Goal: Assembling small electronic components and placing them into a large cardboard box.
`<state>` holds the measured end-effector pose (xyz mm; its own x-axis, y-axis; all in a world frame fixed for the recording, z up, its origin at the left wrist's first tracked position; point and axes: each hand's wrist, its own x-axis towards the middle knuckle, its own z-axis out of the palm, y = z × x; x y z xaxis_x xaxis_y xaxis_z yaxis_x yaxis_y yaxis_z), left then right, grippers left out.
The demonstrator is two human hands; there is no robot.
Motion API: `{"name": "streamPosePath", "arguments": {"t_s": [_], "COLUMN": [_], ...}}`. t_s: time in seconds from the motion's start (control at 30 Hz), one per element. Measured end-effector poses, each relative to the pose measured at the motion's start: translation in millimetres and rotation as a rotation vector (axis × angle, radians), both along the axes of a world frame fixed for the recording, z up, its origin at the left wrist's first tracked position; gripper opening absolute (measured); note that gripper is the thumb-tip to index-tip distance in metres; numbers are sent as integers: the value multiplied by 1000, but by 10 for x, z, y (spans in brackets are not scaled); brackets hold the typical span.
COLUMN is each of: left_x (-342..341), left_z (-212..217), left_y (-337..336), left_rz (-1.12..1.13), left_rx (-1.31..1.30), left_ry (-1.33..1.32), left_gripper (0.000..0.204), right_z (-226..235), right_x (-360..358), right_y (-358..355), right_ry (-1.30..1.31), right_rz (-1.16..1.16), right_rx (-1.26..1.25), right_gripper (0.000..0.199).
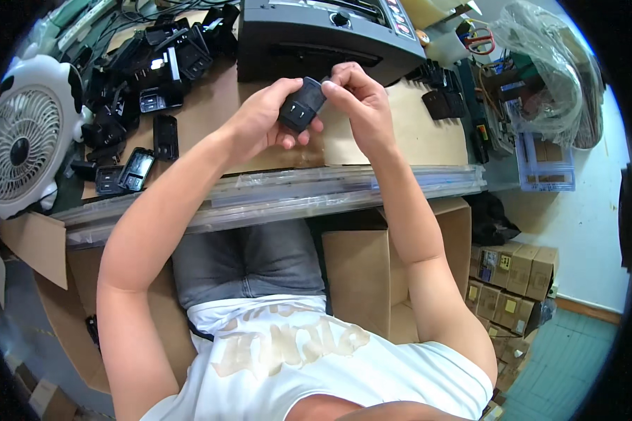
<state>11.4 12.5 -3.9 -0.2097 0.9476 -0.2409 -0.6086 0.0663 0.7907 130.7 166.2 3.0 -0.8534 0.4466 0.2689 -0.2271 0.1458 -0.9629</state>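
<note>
In my left hand (263, 116) is a black power adapter (303, 104) with two metal prongs on its face. The thumb lies along its upper edge and the fingers curl beneath it. My right hand (360, 105) pinches at the adapter's upper right corner, thumb against forefinger. Whether something small sits between those fingertips cannot be made out. Both hands are above the brown board covering the bench (344, 137), in front of a large dark grey machine (316, 42).
Black adapters and casings (165, 67) are heaped at the left, beside a white fan (24, 144). More black adapters (442, 102) lie at the right. Clear plastic strips (281, 193) line the bench's front edge. Open cardboard boxes (358, 274) flank my legs.
</note>
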Motion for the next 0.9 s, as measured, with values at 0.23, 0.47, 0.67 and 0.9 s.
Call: {"name": "streamPosePath", "arguments": {"t_s": [0.23,0.47,0.67,0.9], "left_x": [27,34,42,67], "left_z": [-5,3,27,68], "left_y": [5,22,12,9], "left_rz": [-43,-29,-8,10], "left_rx": [32,25,36,41], "left_ry": [5,18,91,149], "left_gripper": [39,33,26,22], "right_z": [-54,-94,-86,-46], "right_x": [5,-32,-41,-26], "right_y": [-18,-5,-30,-102], "right_ry": [-83,-54,-48,-96], "right_rz": [7,-25,-43,6], "right_rx": [207,210,246,193], "right_gripper": [14,17,16,15]}}
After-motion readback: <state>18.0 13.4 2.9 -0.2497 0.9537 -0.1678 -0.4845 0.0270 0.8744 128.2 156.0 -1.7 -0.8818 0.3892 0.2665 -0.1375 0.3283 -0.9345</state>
